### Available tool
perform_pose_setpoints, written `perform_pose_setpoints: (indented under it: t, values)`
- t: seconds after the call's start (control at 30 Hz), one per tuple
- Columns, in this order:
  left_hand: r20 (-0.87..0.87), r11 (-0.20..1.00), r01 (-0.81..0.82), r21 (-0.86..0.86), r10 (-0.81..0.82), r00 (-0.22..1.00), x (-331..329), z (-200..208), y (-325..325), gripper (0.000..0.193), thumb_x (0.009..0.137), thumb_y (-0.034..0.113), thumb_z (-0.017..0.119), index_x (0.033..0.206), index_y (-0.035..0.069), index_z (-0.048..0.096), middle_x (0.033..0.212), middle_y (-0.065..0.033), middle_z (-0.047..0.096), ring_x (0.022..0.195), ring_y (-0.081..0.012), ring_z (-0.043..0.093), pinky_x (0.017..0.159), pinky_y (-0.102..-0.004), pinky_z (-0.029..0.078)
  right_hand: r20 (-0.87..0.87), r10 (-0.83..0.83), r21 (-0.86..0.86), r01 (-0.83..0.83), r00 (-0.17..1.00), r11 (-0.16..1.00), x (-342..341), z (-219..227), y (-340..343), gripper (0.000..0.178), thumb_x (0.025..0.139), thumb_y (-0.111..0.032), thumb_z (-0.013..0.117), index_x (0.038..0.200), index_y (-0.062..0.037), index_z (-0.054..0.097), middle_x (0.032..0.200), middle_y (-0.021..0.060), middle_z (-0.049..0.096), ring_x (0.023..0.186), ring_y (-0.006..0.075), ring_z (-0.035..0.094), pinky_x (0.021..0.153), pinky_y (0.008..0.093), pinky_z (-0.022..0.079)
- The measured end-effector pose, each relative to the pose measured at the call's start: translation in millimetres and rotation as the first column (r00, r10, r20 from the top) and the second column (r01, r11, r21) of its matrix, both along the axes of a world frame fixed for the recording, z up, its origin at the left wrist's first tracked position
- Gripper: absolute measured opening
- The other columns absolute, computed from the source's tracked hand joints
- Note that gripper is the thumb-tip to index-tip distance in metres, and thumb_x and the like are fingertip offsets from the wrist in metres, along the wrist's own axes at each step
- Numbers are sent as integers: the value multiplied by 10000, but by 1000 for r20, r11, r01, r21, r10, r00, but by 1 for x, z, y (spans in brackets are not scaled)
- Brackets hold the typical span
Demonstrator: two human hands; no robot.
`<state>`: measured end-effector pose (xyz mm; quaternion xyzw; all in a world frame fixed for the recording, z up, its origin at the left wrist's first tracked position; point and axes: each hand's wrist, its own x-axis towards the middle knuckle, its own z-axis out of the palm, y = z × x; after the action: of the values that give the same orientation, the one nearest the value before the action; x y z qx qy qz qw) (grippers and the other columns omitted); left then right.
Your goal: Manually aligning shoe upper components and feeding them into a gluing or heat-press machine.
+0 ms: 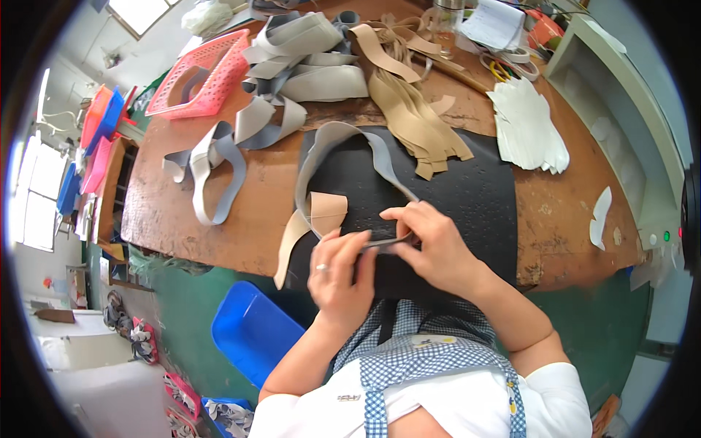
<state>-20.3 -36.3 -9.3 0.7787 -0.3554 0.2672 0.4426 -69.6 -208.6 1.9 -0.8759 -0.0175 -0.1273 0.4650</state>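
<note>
A long grey strip (315, 157) arches in a loop over the black mat (467, 212). Its near part is pinched between my two hands, just above the mat's front edge. My left hand (339, 274), with a ring on one finger, is closed on the strip. To its right, my right hand (437, 241) grips the same strip with thumb and fingers; the fingertips are slightly blurred. A tan strip (296, 233) lies folded beside my left hand, partly covered by the loop.
Rolled grey strips (321, 80) and a bundle of tan strips (409, 109) lie at the back. A pink basket (201, 80) stands far left. White pieces (529, 124) are stacked right, beside a pale cabinet (621, 102). Below the table's front edge is a blue bin (252, 332).
</note>
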Motion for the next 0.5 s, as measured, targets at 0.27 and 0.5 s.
perform_pose_setpoints:
  t: [0.27,0.5]
  values:
    - [-842,826,-210,-523,-463,279,0,-12,17,356,1033,151,566,1325,-26,468,1175,-85,619,1043,-153,631,926,-304,516,-115,74,417,-20,991,909,-23,-16,-29,123,858,9,720,975,7,683,893,50,619,810,127,612,738,267,503]
    - [-815,799,-180,-573,-535,221,-1,-8,3,475,990,144,646,1359,-28,402,1194,-105,607,1060,-161,622,917,-321,529,-135,-40,167,62,990,984,-26,5,-7,186,855,-65,750,995,41,689,904,119,668,762,186,664,676,299,543]
